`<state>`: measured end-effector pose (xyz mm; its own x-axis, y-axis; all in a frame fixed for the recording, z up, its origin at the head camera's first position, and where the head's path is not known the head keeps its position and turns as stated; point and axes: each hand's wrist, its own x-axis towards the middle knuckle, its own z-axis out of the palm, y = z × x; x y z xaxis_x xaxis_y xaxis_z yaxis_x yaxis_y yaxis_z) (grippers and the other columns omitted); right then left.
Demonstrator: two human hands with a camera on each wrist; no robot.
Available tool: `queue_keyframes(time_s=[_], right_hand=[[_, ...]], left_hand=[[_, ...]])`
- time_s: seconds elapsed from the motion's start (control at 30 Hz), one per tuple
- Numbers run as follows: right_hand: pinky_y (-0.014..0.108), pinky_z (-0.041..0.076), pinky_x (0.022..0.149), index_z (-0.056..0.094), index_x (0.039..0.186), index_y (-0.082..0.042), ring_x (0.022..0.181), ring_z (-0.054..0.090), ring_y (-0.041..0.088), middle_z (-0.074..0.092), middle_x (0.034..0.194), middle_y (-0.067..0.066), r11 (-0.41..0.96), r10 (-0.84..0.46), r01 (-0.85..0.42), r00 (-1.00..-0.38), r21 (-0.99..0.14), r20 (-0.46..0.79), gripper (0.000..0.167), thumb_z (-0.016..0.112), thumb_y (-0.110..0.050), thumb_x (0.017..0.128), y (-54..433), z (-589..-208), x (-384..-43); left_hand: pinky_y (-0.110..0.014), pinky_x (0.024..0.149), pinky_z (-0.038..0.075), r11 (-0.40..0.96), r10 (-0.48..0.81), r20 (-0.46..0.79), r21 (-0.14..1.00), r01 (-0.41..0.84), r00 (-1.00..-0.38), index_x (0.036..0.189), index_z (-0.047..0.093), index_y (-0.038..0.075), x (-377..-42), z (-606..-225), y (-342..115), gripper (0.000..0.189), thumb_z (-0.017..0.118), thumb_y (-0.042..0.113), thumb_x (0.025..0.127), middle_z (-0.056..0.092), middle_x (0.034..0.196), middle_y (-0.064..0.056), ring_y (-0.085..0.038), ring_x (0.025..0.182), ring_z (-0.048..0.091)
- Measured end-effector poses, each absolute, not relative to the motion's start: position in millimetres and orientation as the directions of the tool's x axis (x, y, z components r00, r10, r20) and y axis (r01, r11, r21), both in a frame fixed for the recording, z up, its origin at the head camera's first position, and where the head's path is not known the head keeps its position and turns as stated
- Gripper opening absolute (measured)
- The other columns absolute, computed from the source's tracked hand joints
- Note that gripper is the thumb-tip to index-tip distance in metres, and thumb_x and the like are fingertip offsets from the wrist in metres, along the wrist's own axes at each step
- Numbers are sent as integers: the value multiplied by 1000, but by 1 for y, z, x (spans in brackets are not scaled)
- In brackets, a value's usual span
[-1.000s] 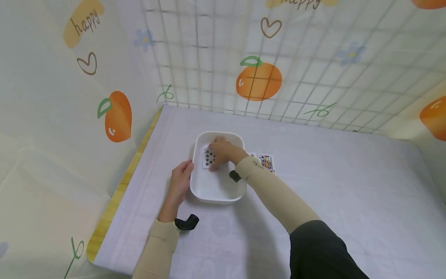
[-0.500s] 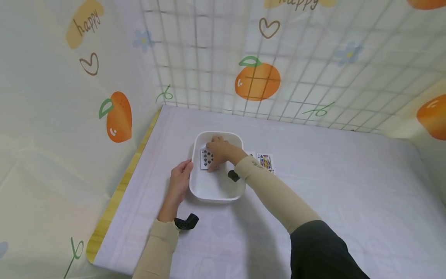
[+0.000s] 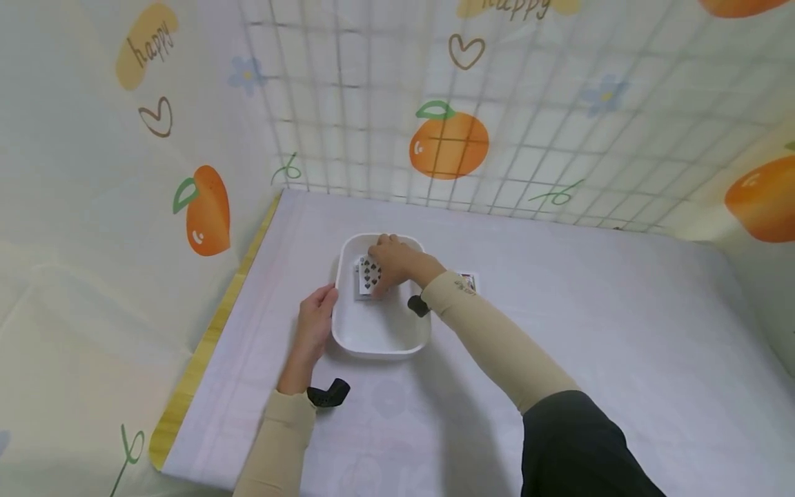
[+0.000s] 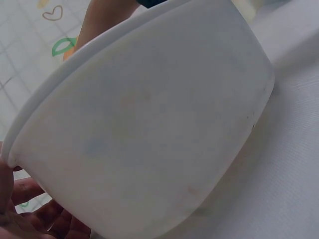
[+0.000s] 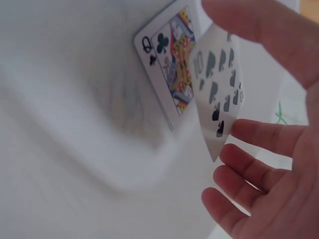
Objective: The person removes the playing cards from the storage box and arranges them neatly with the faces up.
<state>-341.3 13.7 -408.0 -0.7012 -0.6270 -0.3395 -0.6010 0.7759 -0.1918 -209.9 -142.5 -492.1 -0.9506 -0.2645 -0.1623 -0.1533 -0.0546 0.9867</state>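
My right hand (image 3: 399, 264) reaches into a white plastic tub (image 3: 380, 342). It pinches a ten of spades playing card (image 5: 219, 84) between thumb and fingertips, bending the card slightly. Beneath this card, a queen of clubs (image 5: 172, 74) lies on the tub's floor, as the right wrist view shows. My left hand (image 3: 315, 319) holds the tub by its left side, thumb at the rim and fingers (image 4: 55, 216) against the outside wall. The tub's outer wall (image 4: 149, 114) fills most of the left wrist view.
Another face card (image 3: 468, 281) lies on the white-covered table (image 3: 590, 331) right of the tub, partly hidden by my right sleeve. A wire grid (image 3: 528, 138) behind a printed sheet stands at the back. The table's wooden edge (image 3: 214, 345) shows at left.
The ten of spades has come up off the card below, whose edge now shows beside it. My right hand has risen slightly. The left hand keeps its hold on the tub.
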Motion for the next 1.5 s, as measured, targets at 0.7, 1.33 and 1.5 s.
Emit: queue_keyframes(time_s=[0.7,1.33,1.5], right_hand=[[40,48,93,48,143,-3,112,42,26,48,129,15,808,-589,-557,-755,-192,-288,88,87,-38,72,56,-385,-338],[48,45,97,45,145,-3,119,37,30,42,137,17,863,-496,-436,-827,-256,-263,91,88,-37,72,129,-364,-343],[52,44,99,44,145,-2,121,36,32,39,140,19,881,-465,-409,-841,-237,-277,92,87,-37,72,151,-365,-344]], left_hand=[[-42,103,46,-27,-264,-209,977,-209,-941,140,52,3,-206,-488,-143,43,49,28,105,55,139,-14,-28,126,54],[-42,104,46,-14,-265,-222,974,-226,-938,142,51,5,-201,-488,-136,46,48,32,104,54,141,-13,-27,127,53],[-41,103,46,-31,-257,-226,974,-226,-940,142,51,6,-201,-488,-135,46,48,32,104,55,140,-12,-26,125,54]])
